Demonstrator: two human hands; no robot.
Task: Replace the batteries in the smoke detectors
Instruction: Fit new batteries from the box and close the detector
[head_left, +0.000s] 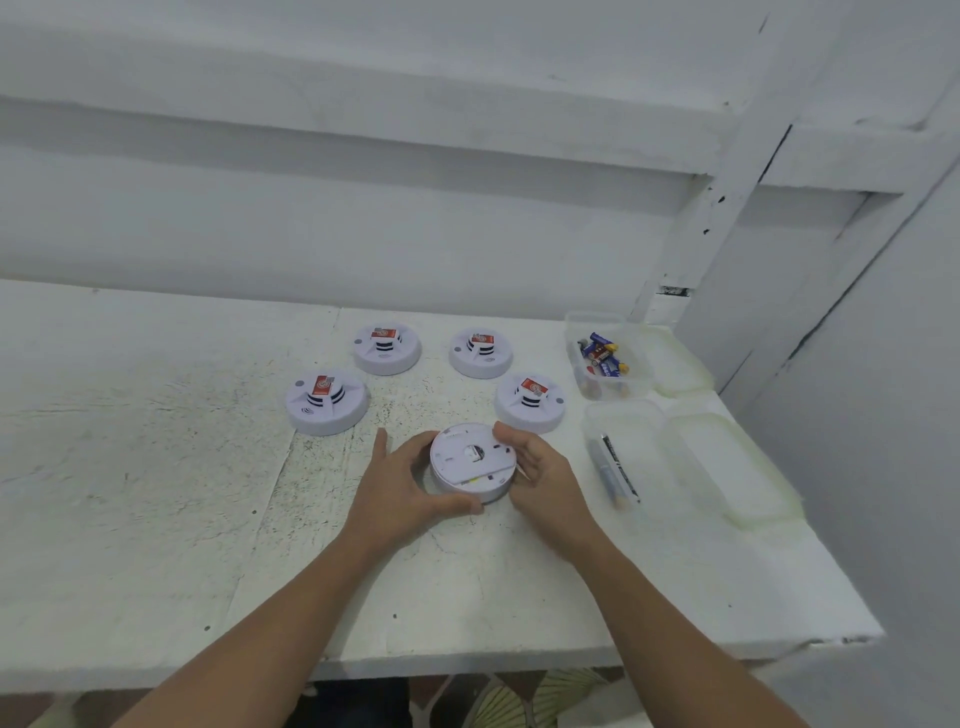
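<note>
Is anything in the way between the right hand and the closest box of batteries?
Nothing visible. The right hand grips the upturned smoke detector, together with the left hand. Only bare table lies between it and the near clear box of batteries.

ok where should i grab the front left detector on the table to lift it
Take the front-left detector by its round outer rim, coming straight down from above with fingers on opposite sides. It lies flat on the table, a low wide disc, and its raised centre looks too small to grip securely.
</note>
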